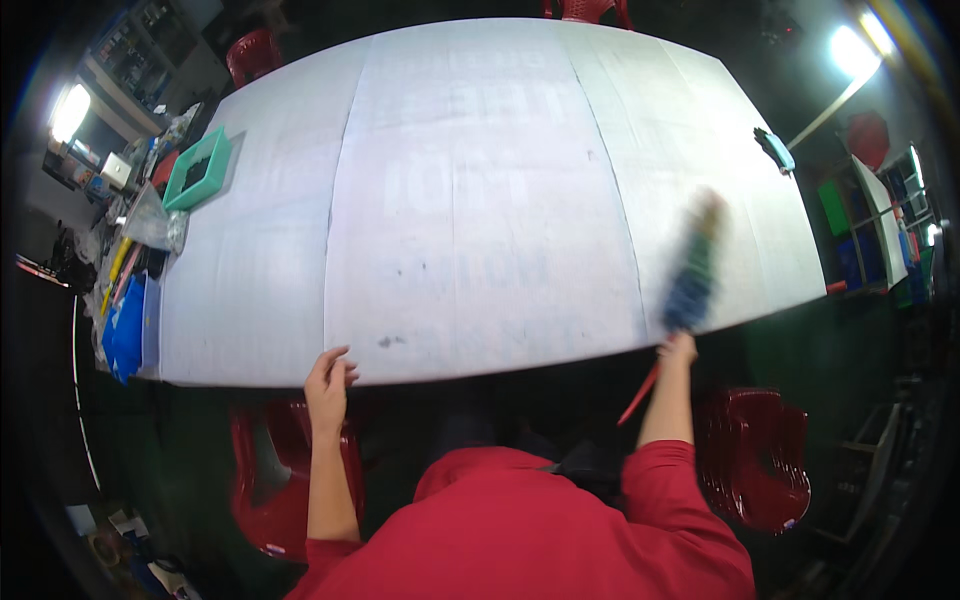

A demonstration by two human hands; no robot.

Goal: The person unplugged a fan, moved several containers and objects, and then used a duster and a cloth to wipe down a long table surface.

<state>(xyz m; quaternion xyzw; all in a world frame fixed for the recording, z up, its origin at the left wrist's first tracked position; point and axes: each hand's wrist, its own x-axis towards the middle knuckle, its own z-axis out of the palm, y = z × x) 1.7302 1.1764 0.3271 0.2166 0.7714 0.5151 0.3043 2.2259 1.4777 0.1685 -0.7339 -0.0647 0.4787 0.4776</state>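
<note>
Duster looks fluffy; table covering, matt and papery; chairs, glossy plastic.

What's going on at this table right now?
The person's right hand grips a multicoloured duster by its red handle; the duster's head, blurred, is over the right part of the white table. The left hand, apparently empty, is at the near edge. A green tray sits at the left.

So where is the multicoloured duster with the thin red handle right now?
In the head view, the duster is at right, gripped in the person's right hand, its blurred head over the right part of the large white-topped table.
</note>
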